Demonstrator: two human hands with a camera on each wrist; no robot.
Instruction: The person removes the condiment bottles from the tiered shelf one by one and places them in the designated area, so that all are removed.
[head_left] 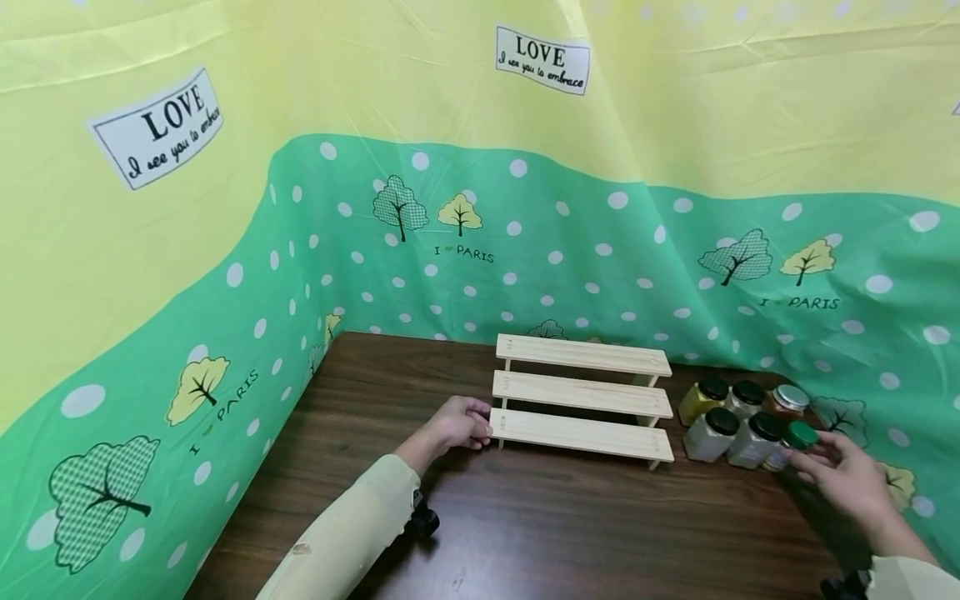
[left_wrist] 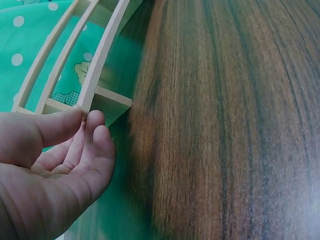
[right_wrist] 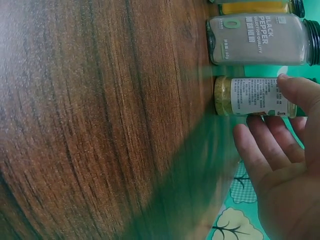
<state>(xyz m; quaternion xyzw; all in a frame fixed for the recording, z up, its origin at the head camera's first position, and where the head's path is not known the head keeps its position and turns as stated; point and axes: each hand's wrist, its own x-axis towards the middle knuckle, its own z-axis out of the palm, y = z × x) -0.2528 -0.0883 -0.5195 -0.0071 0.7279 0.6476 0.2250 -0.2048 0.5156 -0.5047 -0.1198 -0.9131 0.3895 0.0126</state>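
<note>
A three-tier wooden step rack [head_left: 585, 433] stands on the dark table against the cloth backdrop. At its left end my left hand [head_left: 459, 423] pinches the tip of the lowest board; in the left wrist view the thumb and fingertips meet at the board's corner [left_wrist: 89, 95]. Far to the right, my right hand [head_left: 847, 477] holds a small spice jar [right_wrist: 250, 96] with a green lid [head_left: 801, 435]. In the right wrist view the thumb lies on its white label, and the fingers curl around the underside. The jar stands upright at the group's front right corner.
Beside the held jar is a black pepper jar [right_wrist: 260, 40] with a black lid. Other jars stand close around, including one with a silver lid [head_left: 791, 397] and a yellow-filled one [head_left: 697, 402]. Patterned green and yellow cloth [head_left: 465, 250] surrounds the table [head_left: 570, 525].
</note>
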